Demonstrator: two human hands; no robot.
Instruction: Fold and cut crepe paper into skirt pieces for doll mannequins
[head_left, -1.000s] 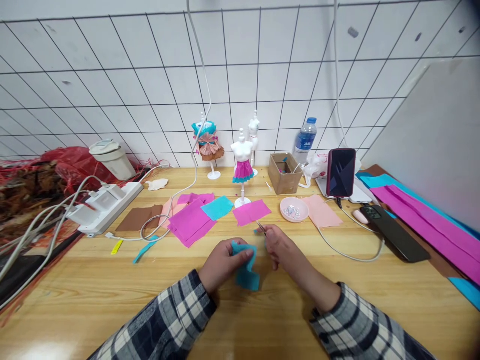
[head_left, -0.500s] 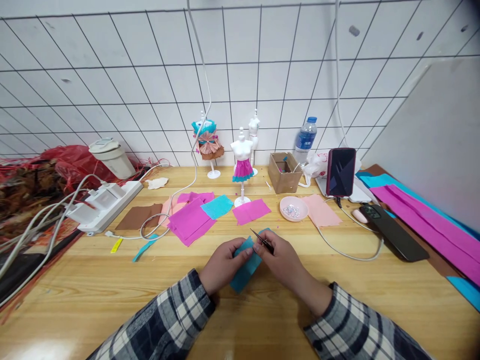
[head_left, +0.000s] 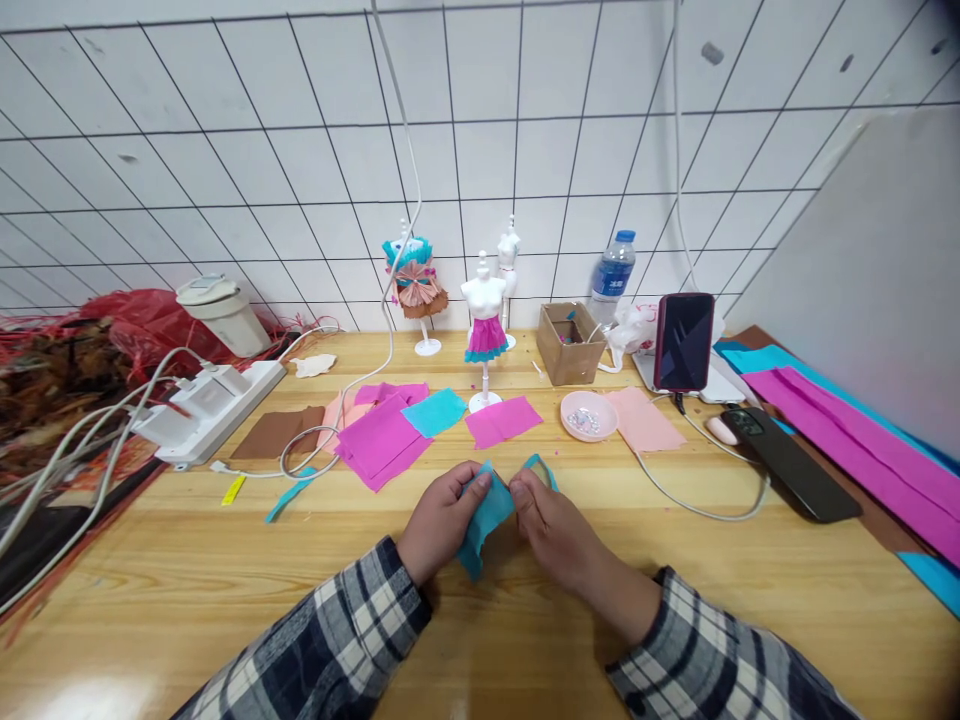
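Note:
Pinched in my left hand is a teal piece of crepe paper, which hangs down bent below the fingers. My right hand is closed close beside it, fingertips near the paper's right edge. A narrow teal strip curls up behind my right fingers, which seem to grip its end. The dark pointed tool seen earlier in that hand is mostly hidden now. Beyond my hands stands a small white mannequin in a pink skirt with a teal hem. A flat pink paper piece lies before it.
Two more mannequins, one dressed and one bare, stand behind. Right of centre are a pink dish of beads, a cardboard box, a propped phone and a black phone. A power strip lies left.
My right hand has turned and closed, hiding the dark pointed tool. The teal paper has bent and twisted in my left hand, and a narrow strip now curls behind my right fingers.

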